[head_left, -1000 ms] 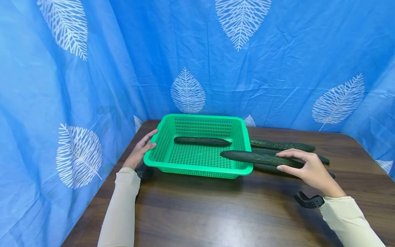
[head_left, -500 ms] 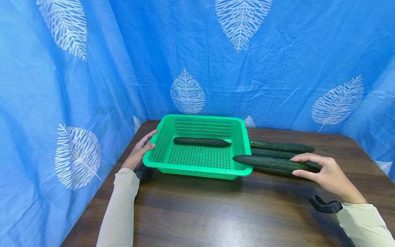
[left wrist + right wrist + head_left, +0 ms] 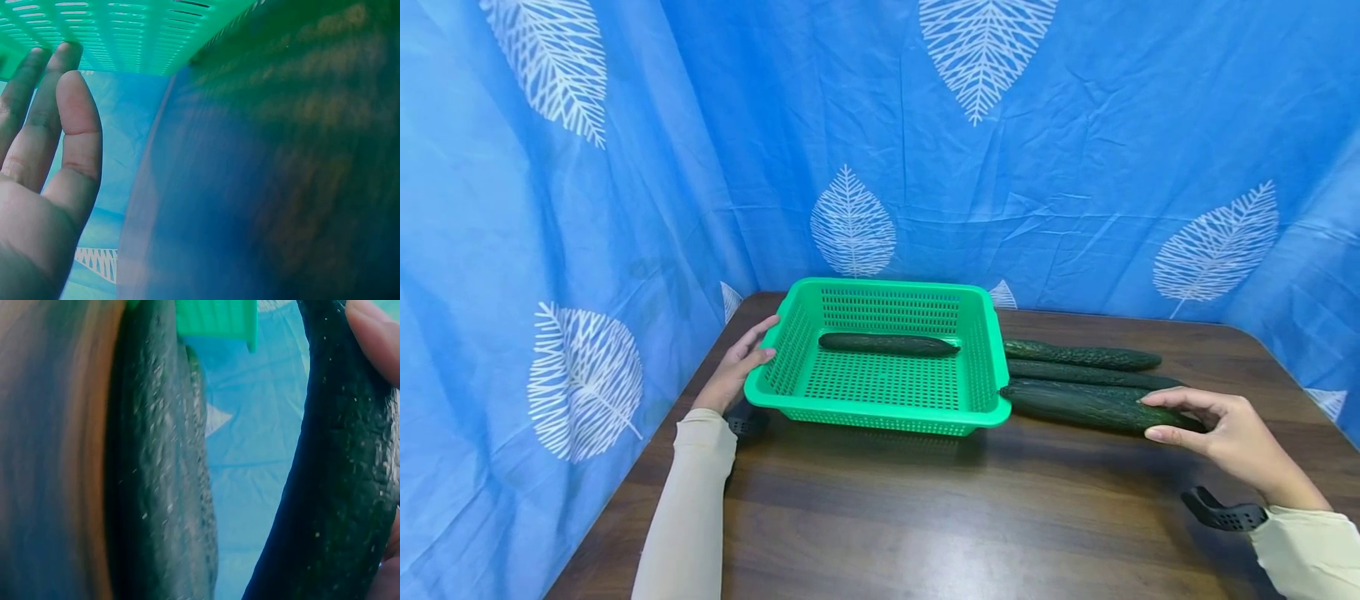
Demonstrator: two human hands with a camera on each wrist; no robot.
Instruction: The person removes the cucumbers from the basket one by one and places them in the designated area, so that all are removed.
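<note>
In the head view my right hand (image 3: 1236, 429) pinches the right end of a dark green cucumber (image 3: 1082, 407) between thumb and fingers. This cucumber is low over the table's right side, its left tip right at the rim of a green plastic basket (image 3: 880, 407). The right wrist view shows the held cucumber (image 3: 331, 469) close up, apart from the other cucumbers (image 3: 156, 462). My left hand (image 3: 733, 371) rests at the basket's left rim. In the left wrist view its fingers (image 3: 40, 137) are straight, fingertips at the basket's slotted wall (image 3: 144, 31).
One cucumber (image 3: 887, 344) lies inside the basket. To the basket's right, a bumpy cucumber (image 3: 1082, 355) and a smoother cucumber (image 3: 1090, 372) lie side by side on the brown wooden table (image 3: 865, 500). A blue leaf-patterned curtain (image 3: 1037, 208) hangs behind and at the left.
My right hand has moved right and toward me with the cucumber, whose tip has gone from over the basket to its right rim. My left hand and the basket stay in place.
</note>
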